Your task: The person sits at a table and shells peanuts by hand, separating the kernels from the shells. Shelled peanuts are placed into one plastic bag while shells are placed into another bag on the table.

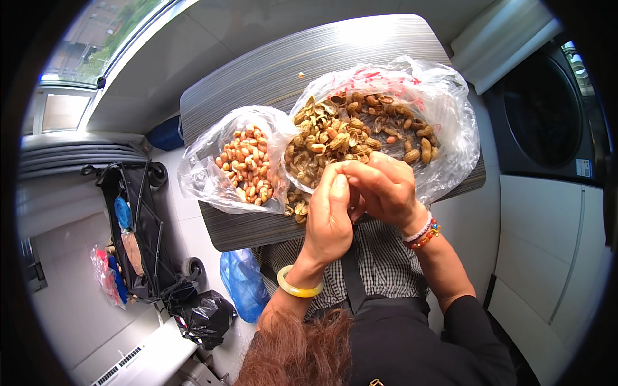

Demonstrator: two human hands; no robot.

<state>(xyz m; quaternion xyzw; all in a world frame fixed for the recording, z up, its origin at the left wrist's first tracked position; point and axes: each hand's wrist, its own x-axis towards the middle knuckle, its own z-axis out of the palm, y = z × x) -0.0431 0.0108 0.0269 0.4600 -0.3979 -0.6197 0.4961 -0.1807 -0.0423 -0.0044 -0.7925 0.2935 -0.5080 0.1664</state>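
Note:
My left hand and my right hand meet above the table's near edge, fingertips pinched together. Whatever lies between them is mostly hidden by the fingers; it may be a peanut. Just beyond my hands, a large clear plastic bag lies spread open, holding unshelled peanuts and broken peanut shells. To its left, a smaller clear plastic bag holds shelled peanuts with reddish skins. More shells lie on the table between the bags, near my left hand.
The wood-grain table has rounded corners. A blue plastic bag and a black plastic bag are on the floor at the left, near a folding wagon. A front-loading washing machine and white cabinets stand at the right.

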